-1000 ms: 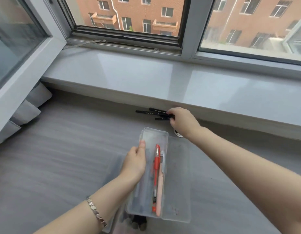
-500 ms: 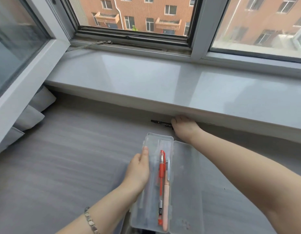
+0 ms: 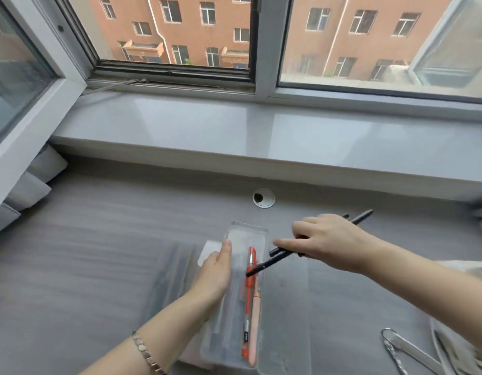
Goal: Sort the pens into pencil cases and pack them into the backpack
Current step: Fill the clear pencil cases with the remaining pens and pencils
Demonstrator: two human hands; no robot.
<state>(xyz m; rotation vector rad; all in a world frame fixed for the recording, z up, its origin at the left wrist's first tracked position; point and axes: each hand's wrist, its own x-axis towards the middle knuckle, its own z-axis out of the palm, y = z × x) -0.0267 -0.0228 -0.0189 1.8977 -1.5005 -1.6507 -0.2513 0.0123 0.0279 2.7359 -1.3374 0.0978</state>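
The sorting is about in its middle, as I judge it. The clear, oblong plastic pencil case (image 3: 245, 236) lies open on the grey wood-grain bench (image 3: 85, 266), with its flat clear lid (image 3: 288, 315) folded out toward 3 o'clock. In the tray there are already 2 pens lying side by side: a red plastic gel pen (image 3: 250, 290) and, touching it on the 3 o'clock side, a slim pale pink pen (image 3: 254, 328). Greyish shapes at the 9 o'clock side of the tray may be more pens, but they are too blurred to tell.

The left hand (image 3: 215, 272) grips the long 9 o'clock wall of the case, with the thumb laid along the rim. The right hand (image 3: 326, 242) pinches a bundle of thin black pens (image 3: 264, 266), at least 2, with its fingers curled round their middle. Their lower tips hang above the red pen and are not yet in the tray.

What is left, then: to lay these black pens in, close the lid and pack the case. At 9 o'clock from the case lies a translucent flat thing (image 3: 172, 269), perhaps a second case; I cannot tell. At 4 o'clock a beige fabric item (image 3: 461, 358) with a metal clasp (image 3: 407, 349) shows at the edge. It may be the backpack, and nothing is seen packed in it.
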